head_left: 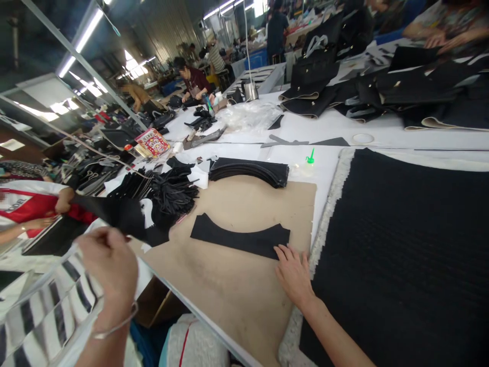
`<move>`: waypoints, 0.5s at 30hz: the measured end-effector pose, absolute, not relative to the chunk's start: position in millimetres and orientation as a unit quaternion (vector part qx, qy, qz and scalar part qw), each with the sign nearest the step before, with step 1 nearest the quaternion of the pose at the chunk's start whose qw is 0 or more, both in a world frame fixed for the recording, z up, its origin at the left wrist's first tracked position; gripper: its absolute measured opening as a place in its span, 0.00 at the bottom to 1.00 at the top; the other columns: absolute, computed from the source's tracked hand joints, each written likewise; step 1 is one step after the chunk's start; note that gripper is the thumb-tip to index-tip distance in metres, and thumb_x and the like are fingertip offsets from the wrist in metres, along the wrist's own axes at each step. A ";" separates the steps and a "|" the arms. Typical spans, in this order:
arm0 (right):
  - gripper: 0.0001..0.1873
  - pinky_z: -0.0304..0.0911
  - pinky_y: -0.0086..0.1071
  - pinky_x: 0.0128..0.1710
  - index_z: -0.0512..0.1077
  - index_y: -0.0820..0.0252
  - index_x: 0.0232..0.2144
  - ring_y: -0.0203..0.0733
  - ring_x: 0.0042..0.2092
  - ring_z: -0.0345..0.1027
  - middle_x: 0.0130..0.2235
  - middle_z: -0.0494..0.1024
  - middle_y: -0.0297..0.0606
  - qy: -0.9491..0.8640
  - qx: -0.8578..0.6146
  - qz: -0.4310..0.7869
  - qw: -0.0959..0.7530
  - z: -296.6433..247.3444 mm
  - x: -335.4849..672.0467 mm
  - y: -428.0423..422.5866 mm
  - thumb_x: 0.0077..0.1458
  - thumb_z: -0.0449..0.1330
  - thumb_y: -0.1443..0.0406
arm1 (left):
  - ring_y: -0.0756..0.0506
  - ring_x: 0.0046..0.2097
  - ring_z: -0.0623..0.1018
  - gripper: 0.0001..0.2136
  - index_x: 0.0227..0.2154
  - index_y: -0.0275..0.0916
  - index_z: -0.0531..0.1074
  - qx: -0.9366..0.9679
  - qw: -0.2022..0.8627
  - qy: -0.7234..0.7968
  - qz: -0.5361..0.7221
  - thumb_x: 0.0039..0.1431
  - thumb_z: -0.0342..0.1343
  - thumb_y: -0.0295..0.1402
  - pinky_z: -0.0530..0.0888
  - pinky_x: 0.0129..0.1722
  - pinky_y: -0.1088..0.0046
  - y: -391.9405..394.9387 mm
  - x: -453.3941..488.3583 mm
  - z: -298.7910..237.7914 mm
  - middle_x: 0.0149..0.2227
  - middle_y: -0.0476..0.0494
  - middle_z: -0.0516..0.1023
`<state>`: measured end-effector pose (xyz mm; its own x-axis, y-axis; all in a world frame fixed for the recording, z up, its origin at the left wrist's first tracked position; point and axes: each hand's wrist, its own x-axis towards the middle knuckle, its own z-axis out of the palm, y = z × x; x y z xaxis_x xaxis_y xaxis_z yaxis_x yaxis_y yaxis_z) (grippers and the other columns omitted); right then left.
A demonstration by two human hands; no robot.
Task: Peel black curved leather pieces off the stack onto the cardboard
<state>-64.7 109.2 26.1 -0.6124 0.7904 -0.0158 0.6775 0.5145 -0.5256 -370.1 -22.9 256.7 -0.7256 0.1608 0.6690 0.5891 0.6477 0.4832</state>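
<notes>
A curved black fabric piece (240,238) lies flat on the tan board (214,285). My right hand (294,272) rests at its right end, fingers stretched out and fingertips touching the edge. Over at the left, my left hand (109,260) is raised with its fingers curled together, slightly blurred. What it pinches, if anything, I cannot make out. Behind and below that hand is a white sheet with rows of black strips (57,300). A stack of similar curved black pieces (250,171) lies at the back of the board.
Right of the board lies a large black panel (401,255) with a pale fuzzy edge. A heap of black strips (171,188) is back left. A small green-capped bottle (310,157), a tape roll (362,138) and black bags (416,92) are beyond. A co-worker's hand (64,200) is at left.
</notes>
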 end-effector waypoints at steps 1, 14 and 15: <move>0.23 0.45 0.61 0.63 0.64 0.63 0.58 0.58 0.64 0.51 0.60 0.65 0.49 -0.832 -0.420 0.330 0.147 35.1 -64.0 103.8 0.61 0.51 0.66 | 0.45 0.33 0.72 0.04 0.33 0.38 0.65 -0.276 0.252 -0.861 -0.344 0.58 0.49 0.32 0.72 0.38 0.64 -18.8 -343.5 244.6 0.28 0.49 0.66; 0.34 0.64 0.46 0.55 0.70 0.56 0.48 0.58 0.55 0.66 0.52 0.75 0.43 -0.449 -0.518 0.687 0.241 101.6 46.5 9.1 0.42 0.69 0.47 | 0.47 0.33 0.75 0.09 0.36 0.41 0.63 -0.509 -0.164 -0.788 -0.306 0.66 0.39 0.24 0.72 0.33 0.70 -77.6 -56.9 100.7 0.32 0.45 0.71; 0.34 0.64 0.47 0.56 0.72 0.57 0.46 0.60 0.55 0.66 0.50 0.76 0.43 -0.454 -0.550 0.660 0.235 95.5 58.8 2.0 0.39 0.70 0.47 | 0.46 0.34 0.74 0.09 0.36 0.41 0.62 -0.518 -0.175 -0.782 -0.299 0.65 0.39 0.24 0.72 0.33 0.70 -85.3 -46.9 98.7 0.33 0.45 0.71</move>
